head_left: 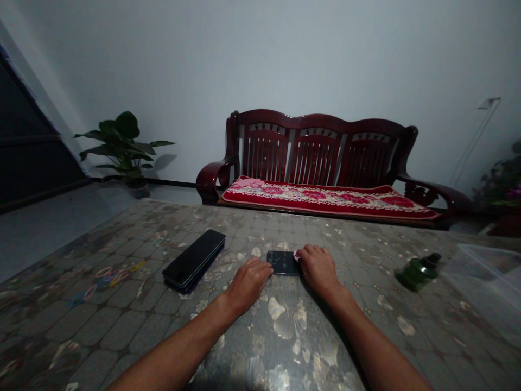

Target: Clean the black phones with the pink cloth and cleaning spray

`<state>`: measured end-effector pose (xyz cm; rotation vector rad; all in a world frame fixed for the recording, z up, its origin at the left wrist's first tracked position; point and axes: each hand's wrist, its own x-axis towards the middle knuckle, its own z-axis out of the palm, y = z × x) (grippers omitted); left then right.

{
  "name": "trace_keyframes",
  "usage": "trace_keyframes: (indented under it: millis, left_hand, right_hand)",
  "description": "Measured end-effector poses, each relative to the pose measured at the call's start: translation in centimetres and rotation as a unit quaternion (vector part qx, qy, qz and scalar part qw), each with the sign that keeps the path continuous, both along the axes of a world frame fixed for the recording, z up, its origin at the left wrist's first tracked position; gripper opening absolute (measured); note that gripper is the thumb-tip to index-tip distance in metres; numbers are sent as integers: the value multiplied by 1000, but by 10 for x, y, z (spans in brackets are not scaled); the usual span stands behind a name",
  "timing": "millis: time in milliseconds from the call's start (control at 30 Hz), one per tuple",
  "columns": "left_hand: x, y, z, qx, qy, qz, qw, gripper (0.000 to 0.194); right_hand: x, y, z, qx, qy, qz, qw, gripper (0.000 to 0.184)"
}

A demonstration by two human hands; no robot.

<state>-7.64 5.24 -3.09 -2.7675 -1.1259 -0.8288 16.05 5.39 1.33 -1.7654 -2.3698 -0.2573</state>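
A small dark phone point(283, 263) lies flat on the patterned table point(285, 336) between my two hands. My left hand point(249, 281) rests knuckles-up with curled fingers touching the phone's left end. My right hand point(318, 267) presses on the phone's right end, its fingers closed over a small pink thing point(297, 254) that I cannot make out. A larger black tablet-like device point(195, 259) lies to the left of my left hand.
Coloured rubber bands point(112, 276) are scattered at the table's left. A green bottle point(418, 270) lies on its side at the right, next to a clear plastic box point(488, 277). Beyond the table stand a wooden bench point(321, 163) with a red cushion and a potted plant point(124, 146).
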Motion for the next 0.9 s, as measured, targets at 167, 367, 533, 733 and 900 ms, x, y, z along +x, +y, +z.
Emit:
trace_keyframes:
  millis: [167,367,533,733,900]
  left_hand:
    - [0,-3,3,6,3,1,1000,23]
    - [-2,-2,1,9,-3,-1,1000,21]
    - [-2,-2,0,2,3,-3,1000,24]
    - [-1,-3,0,8,9,-2,1000,26]
    - [0,-5,3,4,16,1,1000,27]
  right_hand:
    - [-13,-5,3,-9,4,54,998,19]
    - [6,-1,3,-1,-13,-10,1000,20]
    - [5,0,0,-10,-4,-18,1000,21]
    - [-4,-5,3,-29,28,12,999,21]
    - [1,-5,5,0,0,3,1000,25]
